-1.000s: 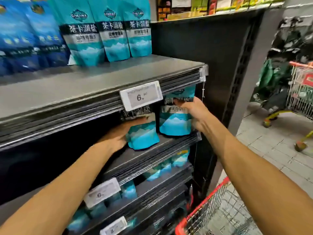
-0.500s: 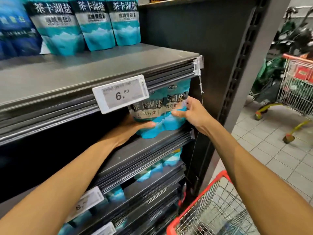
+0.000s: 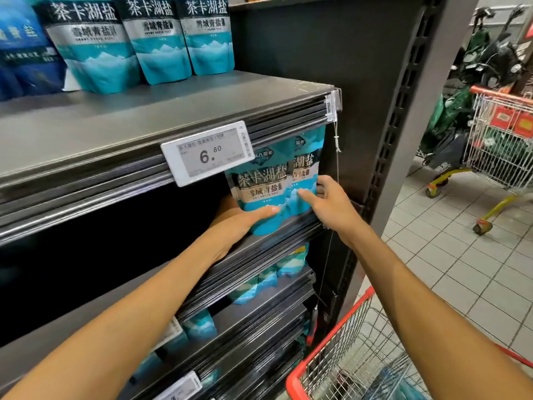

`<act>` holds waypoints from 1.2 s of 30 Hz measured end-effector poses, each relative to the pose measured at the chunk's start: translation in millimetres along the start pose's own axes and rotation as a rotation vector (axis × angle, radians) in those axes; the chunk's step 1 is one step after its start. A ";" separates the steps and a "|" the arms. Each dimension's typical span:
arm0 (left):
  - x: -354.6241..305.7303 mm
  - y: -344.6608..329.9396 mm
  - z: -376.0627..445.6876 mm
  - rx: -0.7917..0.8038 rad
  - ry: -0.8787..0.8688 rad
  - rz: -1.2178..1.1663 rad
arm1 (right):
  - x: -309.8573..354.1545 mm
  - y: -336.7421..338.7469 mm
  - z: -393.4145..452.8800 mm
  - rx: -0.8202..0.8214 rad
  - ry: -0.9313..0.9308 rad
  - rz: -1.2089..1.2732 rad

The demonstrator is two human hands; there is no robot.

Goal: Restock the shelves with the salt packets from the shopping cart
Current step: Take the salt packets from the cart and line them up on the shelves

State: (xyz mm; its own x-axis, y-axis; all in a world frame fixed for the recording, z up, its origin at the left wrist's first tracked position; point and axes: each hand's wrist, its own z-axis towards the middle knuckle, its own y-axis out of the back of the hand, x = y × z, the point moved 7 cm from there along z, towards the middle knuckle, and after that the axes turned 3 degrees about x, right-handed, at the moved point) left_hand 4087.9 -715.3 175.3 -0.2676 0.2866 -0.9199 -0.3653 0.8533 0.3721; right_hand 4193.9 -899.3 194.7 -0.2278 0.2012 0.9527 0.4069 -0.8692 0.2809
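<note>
Nearest, bottom right: red-rimmed shopping cart [image 3: 340, 339], wire basket, something teal low inside, too blurred to call a packet. Both forearms reach up and away from it to the second shelf [image 3: 259, 255], right end, just under the price tag [image 3: 206, 153] reading 6.80. Left hand [image 3: 239, 223] cups the front salt packet [image 3: 259, 194] from its lower left, thumb laid across the bottom front, the other fingers hidden behind the pouch, so holding it. Right hand [image 3: 328, 203] sits at the right, thumb pressed on the face where the two pouches overlap, fingers curled round the right edge of the rear salt packet [image 3: 307, 168]; gripping that one. Key relation: both packets stand upright, long axis vertical, bases on the shelf front lip, front one overlapping the rear one's left half; open shelf depth lies straight behind them, away from the fingers. Judgement: next move is a push back and a small spread sideways, left hand nearer the front pouch. Risk: pouches tip forward off the lip. Lower shelves hold more teal packets. Farther up, top shelf [image 3: 173, 105] carries a row of the same salt pouches [image 3: 155, 39]. Far right, another cart [image 3: 499, 148] on the tiled floor.
</note>
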 end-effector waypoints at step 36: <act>154.1 -414.8 -252.3 0.882 0.078 0.123 | -280.8 246.5 -520.6 -0.810 -0.773 0.124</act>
State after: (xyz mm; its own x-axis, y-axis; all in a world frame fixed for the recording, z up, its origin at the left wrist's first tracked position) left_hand 3973.2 -1135.0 -89.7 -0.3315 0.3948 -0.8569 0.4800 0.8525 0.2071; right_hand 3897.6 -1405.2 -64.0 0.4978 0.0743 0.8641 -0.3697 -0.8831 0.2889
